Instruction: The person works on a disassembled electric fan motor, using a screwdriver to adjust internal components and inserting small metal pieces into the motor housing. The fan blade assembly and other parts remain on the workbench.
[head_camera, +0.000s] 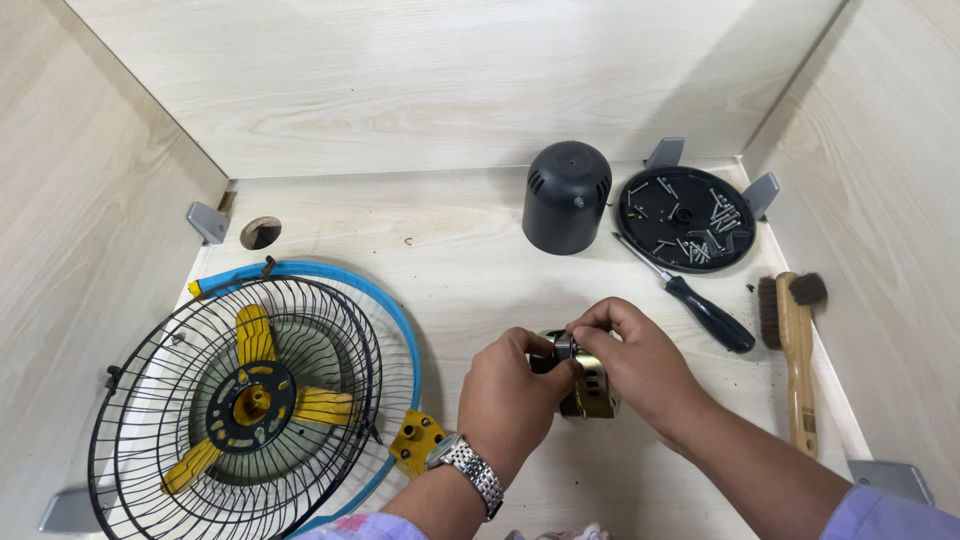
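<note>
You hold a small motor (582, 385) with both hands, just above the desk (450, 260). Your left hand (510, 400) wraps around its left side, fingers (535, 352) curled shut on it, so it cannot turn or slip. Your right hand (640, 365) comes over the top, and its fingers (590, 322) pinch shut on the dark part at the top end of the motor. Two hands make sense here, I think: one keeps the motor steady while the other works on the little part.

The other things sit around the motor, each close enough to reach. Behind the motor stands the black cap (567, 196), open end down so it stays put. Right of the cap lies a round black lid (650, 200) turned up like a dish, and the screws (712, 232) lie inside it, likely so they do not roll away. The screwdriver (690, 297) lies between the lid and your right hand. A brush (795, 350) lies further right of the motor. Far left of the motor lies the wire cage (160, 350), flat on the desk, with the yellow blades (255, 400) inside.
</note>
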